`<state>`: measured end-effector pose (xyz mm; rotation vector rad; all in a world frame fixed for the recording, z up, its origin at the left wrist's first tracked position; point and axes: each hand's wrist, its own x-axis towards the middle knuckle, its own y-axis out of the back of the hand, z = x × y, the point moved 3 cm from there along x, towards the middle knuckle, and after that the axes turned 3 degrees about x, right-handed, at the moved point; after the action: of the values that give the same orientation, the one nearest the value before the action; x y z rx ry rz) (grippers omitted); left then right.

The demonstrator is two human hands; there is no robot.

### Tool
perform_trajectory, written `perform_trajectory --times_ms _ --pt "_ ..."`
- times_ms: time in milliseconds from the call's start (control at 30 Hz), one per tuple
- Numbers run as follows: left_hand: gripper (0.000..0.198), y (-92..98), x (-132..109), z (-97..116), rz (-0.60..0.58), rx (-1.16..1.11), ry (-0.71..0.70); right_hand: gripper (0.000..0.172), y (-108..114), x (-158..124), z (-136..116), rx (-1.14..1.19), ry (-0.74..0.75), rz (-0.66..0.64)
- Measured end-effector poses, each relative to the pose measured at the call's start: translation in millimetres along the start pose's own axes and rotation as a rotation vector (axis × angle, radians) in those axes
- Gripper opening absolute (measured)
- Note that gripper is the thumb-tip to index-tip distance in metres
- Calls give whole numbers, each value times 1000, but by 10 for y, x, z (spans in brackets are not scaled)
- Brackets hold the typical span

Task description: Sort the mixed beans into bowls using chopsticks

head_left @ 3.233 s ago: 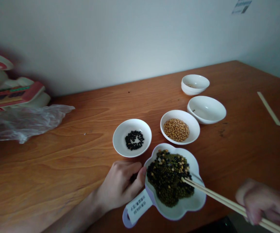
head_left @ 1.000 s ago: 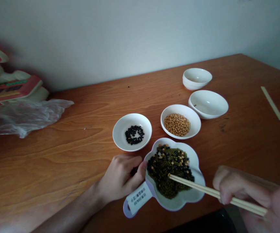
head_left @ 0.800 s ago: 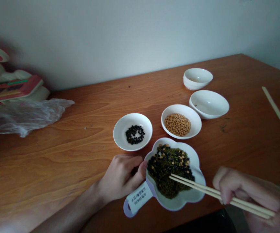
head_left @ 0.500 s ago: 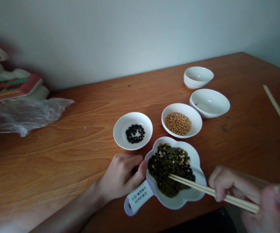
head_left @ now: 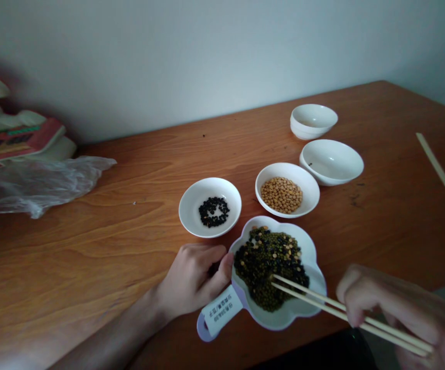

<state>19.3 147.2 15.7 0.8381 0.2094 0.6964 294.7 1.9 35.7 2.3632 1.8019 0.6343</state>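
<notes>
The right hand pinches a pair of chopsticks between thumb and curled fingers, low at lower right of the frame. The chopstick tips now stand apart, where they lay nearly together a moment ago. They reach over the lower right edge of a mixed heap of beans, and no bean shows between them. The left hand is curled, its thumb pressed to the rim of a white flower-shaped dish that holds the heap, near the dish's labelled handle. The heap, dark green with black and yellow beans through it, sits in the dish at lower centre.

Just above the dish, a white bowl holds black beans, and beside it another white bowl holds yellow beans. Two more white bowls stand at upper right on the wooden table. A crumpled plastic bag and a stack of packaging lie at far left.
</notes>
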Motion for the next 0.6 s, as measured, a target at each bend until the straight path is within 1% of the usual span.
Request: perform_trajectory --times_ms 100,133,233,300,333,467,600 --pt "39 -3 9 -9 -5 2 8 79 2 -6 3 -18 57 0" --pt "39 -3 14 -11 -6 2 10 79 3 -7 19 -11 65 -26" --pt "39 0 22 -8 -2 -5 6 79 8 -7 77 46 72 -164" --pt "39 2 18 -4 -2 -9 0 77 16 2 101 73 51 -208" --pt "39 3 14 -4 -3 -7 0 76 20 11 98 81 49 -204" --pt "39 -3 5 -7 0 5 -8 77 -2 46 5 85 44 -104" --pt "39 -10 13 -7 8 -3 -13 83 -33 -8 -20 72 -74 1"
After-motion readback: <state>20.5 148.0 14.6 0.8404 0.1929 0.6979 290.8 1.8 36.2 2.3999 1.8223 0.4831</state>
